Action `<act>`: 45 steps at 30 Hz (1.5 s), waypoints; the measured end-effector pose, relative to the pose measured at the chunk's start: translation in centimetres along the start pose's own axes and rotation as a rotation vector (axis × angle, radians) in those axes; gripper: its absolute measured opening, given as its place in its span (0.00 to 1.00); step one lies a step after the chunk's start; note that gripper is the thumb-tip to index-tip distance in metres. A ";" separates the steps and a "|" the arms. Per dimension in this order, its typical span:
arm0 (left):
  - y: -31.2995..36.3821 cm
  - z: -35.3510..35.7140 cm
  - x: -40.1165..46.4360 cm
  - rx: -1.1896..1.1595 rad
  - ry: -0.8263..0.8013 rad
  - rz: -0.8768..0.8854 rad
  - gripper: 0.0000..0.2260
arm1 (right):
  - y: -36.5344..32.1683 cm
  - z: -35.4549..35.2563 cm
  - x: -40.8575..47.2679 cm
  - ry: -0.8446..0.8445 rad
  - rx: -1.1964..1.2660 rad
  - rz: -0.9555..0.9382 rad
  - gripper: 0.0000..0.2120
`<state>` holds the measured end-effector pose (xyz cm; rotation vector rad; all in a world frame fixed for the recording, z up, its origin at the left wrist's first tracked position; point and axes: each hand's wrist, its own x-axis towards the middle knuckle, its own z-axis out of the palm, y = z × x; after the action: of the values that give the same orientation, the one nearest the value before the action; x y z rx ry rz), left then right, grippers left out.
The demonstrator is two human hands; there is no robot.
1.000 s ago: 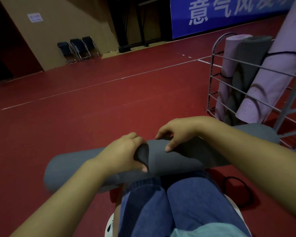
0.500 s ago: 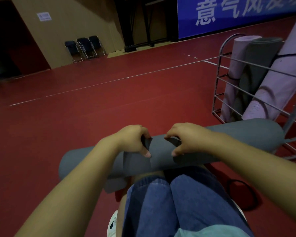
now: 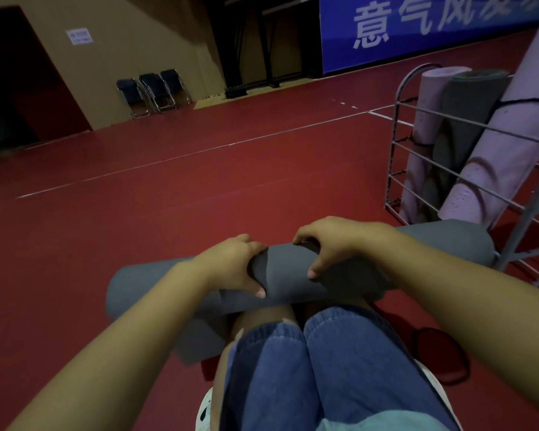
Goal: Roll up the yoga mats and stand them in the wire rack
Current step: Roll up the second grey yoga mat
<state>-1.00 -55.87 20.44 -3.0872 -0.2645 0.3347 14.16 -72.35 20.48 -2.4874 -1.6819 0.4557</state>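
Note:
A grey yoga mat (image 3: 280, 275), nearly all rolled, lies across the red floor just in front of my knees. A short loose flap of it hangs down at the lower left. My left hand (image 3: 234, 265) grips the roll near its middle, thumb underneath. My right hand (image 3: 330, 244) clamps the roll beside it, fingers over the top. The roll's right end reaches the wire rack (image 3: 395, 144) at the right. Inside the rack stand a pale purple rolled mat (image 3: 430, 107), a dark grey one (image 3: 467, 113) and a second purple one (image 3: 517, 144) leaning.
A black elastic loop (image 3: 439, 356) lies on the floor by my right knee. Three folded chairs (image 3: 153, 91) stand against the far wall. A blue banner (image 3: 417, 26) hangs at the back right. Open red floor (image 3: 168, 197) stretches ahead and to the left.
Both hands have shifted their hold on the roll and turned it, so the loose flap is shorter. The view has drifted left, so mat and rack sit further right.

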 end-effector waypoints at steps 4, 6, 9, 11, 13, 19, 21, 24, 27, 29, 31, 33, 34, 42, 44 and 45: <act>0.4 2.6 -0.1 0.137 0.054 -0.067 0.52 | 0.0 -0.4 0.4 -0.036 0.019 0.010 0.36; 0.5 2.9 0.1 0.140 0.090 -0.078 0.50 | -0.3 0.0 0.5 -0.042 -0.030 0.016 0.39; 0.5 2.4 0.3 0.114 0.096 -0.080 0.47 | -1.2 1.9 0.5 -0.018 -0.196 0.043 0.48; 0.5 2.2 0.3 0.133 0.100 -0.088 0.46 | -1.8 3.1 0.6 0.038 -0.313 0.053 0.50; 0.5 1.9 0.2 0.157 0.100 -0.101 0.46 | -1.7 3.3 0.6 0.088 -0.337 0.042 0.47; 0.7 -1.3 -0.4 0.211 0.147 -0.077 0.45 | -1.4 0.6 -0.9 0.170 -0.361 -0.001 0.44; 1.1 -2.8 -0.9 0.243 0.186 -0.050 0.43 | -1.6 -0.6 -1.7 0.192 -0.365 -0.004 0.44; 1.9 -4.5 -2.1 0.292 0.221 -0.007 0.42 | -2.2 -1.8 -3.4 0.202 -0.357 -0.017 0.44; 2.9 -6.0 -3.9 0.340 0.247 0.010 0.41 | -2.8 -2.8 -5.5 0.221 -0.363 -0.039 0.44; 3.7 -6.9 -5.5 0.357 0.269 0.026 0.41 | -3.4 -3.6 -7.1 0.231 -0.362 -0.065 0.43; 4.2 -7.4 -7.2 0.345 0.279 0.051 0.41 | -3.9 -4.0 -8.6 0.238 -0.369 -0.095 0.42; 4.6 -7.3 -8.6 0.332 0.260 0.067 0.40 | -4.4 -3.8 -9.7 0.237 -0.365 -0.120 0.42; 4.7 -6.8 -9.1 0.329 0.242 0.070 0.39 | -4.5 -3.3 -9.9 0.223 -0.353 -0.131 0.41; 4.4 -0.2 -7.7 0.080 -0.073 0.071 0.38 | -4.0 2.6 -8.1 -0.090 -0.193 -0.123 0.40; 3.9 -0.2 -7.3 0.042 -0.095 0.078 0.38 | -3.9 2.5 -7.6 -0.107 -0.176 -0.126 0.40; 3.8 -0.2 -7.1 0.026 -0.105 0.080 0.38 | -3.9 2.3 -7.3 -0.133 -0.157 -0.122 0.39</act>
<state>-7.17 -60.85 21.93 -3.0649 -0.1377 0.4990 7.49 -77.81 20.61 -2.4907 -1.9790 0.5045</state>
